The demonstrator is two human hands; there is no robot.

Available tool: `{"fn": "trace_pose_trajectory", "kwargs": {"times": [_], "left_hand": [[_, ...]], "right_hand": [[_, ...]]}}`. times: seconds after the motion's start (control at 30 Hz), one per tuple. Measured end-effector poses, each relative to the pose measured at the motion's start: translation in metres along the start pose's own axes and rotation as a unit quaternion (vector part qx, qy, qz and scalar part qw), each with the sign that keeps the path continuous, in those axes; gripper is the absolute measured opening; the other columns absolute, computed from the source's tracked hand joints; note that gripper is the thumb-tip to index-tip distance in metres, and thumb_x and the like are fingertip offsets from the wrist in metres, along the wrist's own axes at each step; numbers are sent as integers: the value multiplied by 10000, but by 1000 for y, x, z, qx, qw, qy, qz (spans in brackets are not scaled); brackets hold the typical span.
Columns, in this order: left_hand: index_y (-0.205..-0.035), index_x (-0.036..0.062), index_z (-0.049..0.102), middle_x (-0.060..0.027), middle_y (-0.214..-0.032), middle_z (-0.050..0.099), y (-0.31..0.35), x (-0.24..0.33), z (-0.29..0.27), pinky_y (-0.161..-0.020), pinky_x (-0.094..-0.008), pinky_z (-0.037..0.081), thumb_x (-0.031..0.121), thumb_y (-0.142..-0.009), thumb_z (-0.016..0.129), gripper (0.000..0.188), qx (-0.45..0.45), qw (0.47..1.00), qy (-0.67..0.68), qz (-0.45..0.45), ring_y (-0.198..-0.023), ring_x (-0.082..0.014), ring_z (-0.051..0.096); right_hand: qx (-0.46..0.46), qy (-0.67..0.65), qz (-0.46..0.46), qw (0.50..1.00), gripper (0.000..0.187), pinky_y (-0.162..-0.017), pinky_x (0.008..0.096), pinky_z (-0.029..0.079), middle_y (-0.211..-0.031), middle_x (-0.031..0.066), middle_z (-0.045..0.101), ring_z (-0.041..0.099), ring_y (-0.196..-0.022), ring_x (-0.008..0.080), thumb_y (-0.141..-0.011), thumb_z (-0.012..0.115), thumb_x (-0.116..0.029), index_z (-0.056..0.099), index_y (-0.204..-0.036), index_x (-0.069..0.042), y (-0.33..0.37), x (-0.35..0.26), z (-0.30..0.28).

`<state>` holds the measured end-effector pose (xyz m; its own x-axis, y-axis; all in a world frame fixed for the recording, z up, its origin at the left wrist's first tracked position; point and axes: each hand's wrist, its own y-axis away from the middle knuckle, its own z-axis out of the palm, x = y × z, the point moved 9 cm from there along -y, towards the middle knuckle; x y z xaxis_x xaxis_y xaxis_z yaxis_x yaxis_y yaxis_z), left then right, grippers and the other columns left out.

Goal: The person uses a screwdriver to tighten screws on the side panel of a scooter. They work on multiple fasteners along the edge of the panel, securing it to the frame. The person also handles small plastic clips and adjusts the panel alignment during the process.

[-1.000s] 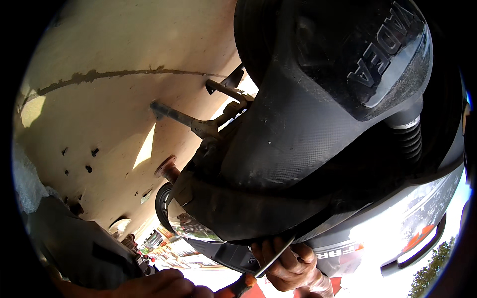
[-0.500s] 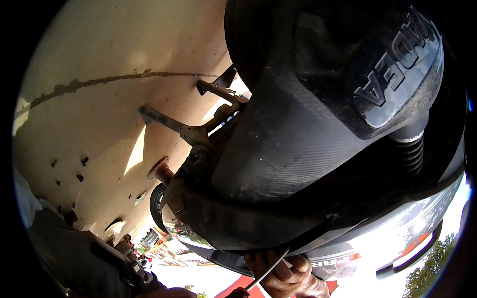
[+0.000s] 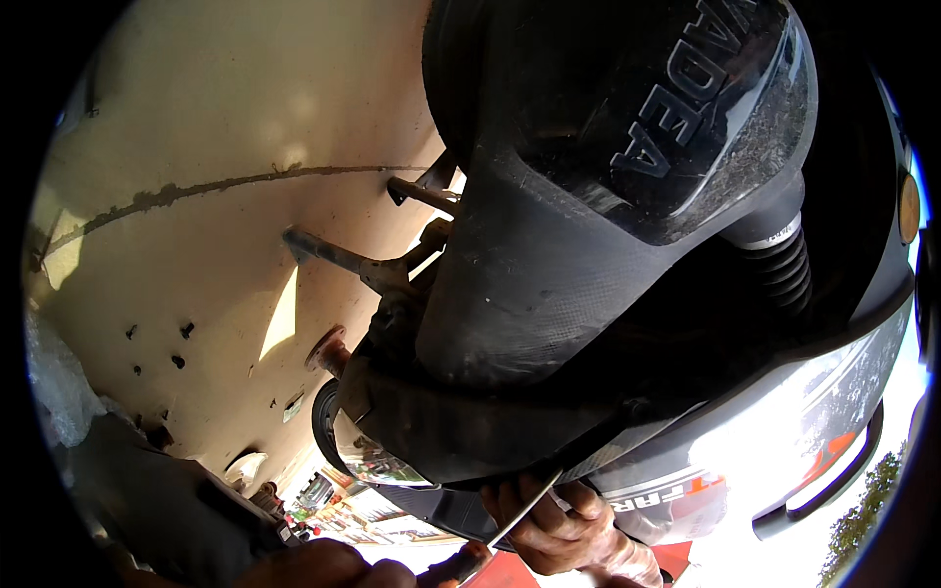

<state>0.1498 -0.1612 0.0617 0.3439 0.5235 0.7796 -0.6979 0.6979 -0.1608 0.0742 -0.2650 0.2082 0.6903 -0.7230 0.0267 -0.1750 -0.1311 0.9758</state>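
A scooter with a dark body fills the middle and right. My left hand (image 3: 328, 565) comes in at the bottom edge, closed, at the handle end of a screwdriver (image 3: 524, 513). The screwdriver's thin metal shaft slants up to the edge of the scooter's lower panel (image 3: 490, 441), where its tip cannot be made out. Beside the shaft, my right hand (image 3: 578, 539) has its fingers curled against that panel edge; some fingertips are hidden behind it. Above the panel is a dark textured cover (image 3: 549, 265) with raised lettering on a glossy part.
Several small dark bits (image 3: 181, 361) lie on the pale floor (image 3: 196, 265) at left. A metal stand leg (image 3: 328, 250) reaches the floor beside the scooter. Dark cloth (image 3: 147, 480) and clear plastic (image 3: 59, 382) sit lower left. A ribbed black boot (image 3: 779, 269) is at right.
The view has shifted, so the scooter's cover appears further left and higher. More of my left hand shows at the bottom. My right hand stays at the panel edge beside the screwdriver shaft.
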Motion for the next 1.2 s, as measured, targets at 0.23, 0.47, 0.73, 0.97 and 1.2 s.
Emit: {"fn": "trace_pose_trajectory", "kwargs": {"times": [0.23, 0.47, 0.73, 0.97, 1.2], "left_hand": [[-1195, -32, 658, -206, -1079, 693, 5, -18, 7, -604, -409, 500, 75, -909, 760, 322, -15, 964, 135, -230, -682, -304, 610], [-1255, -33, 687, -140, -904, 704, -10, 17, -17, -600, -310, 553, 160, -818, 880, 516, 41, 996, -73, 24, -703, -181, 693], [-1188, 3, 709, -159, -930, 671, -29, 45, 4, -646, -371, 546, -44, -820, 758, 374, -71, 959, -257, 93, -765, -315, 682], [-1253, 3, 682, -130, -986, 699, -45, 31, -10, -738, -345, 548, 35, -944, 731, 314, -99, 961, -196, -167, -825, -155, 673], [-1175, -21, 704, -185, -756, 669, -38, 53, 17, -719, -471, 523, 207, -1021, 620, 288, -199, 884, -327, -268, -676, -331, 646]], "right_hand": [[11, -47, 15, 999, 415, -903, 348, 367, -1132, -78, 646, 622, -1149, 123, -707, 810, -244, 824, -1106, -129, -4, 4, -5], [15, -35, 16, 999, 350, -936, 331, 375, -1267, -32, 653, 578, -1242, 158, -700, 757, -263, 827, -1015, -129, -7, 2, -26], [62, -16, 59, 996, 279, -1066, 370, 365, -1223, 8, 619, 488, -1340, 209, -861, 625, -305, 803, -974, -123, 11, -5, -26], [226, -95, 66, 967, 205, -1078, 380, 434, -1236, 68, 693, 571, -1261, 217, -868, 648, -144, 788, -985, -51, 16, 16, -38], [210, -175, 80, 959, 221, -1102, 394, 435, -1154, 35, 699, 587, -1212, 199, -786, 705, -91, 785, -990, -65, 21, 12, -27]]}}
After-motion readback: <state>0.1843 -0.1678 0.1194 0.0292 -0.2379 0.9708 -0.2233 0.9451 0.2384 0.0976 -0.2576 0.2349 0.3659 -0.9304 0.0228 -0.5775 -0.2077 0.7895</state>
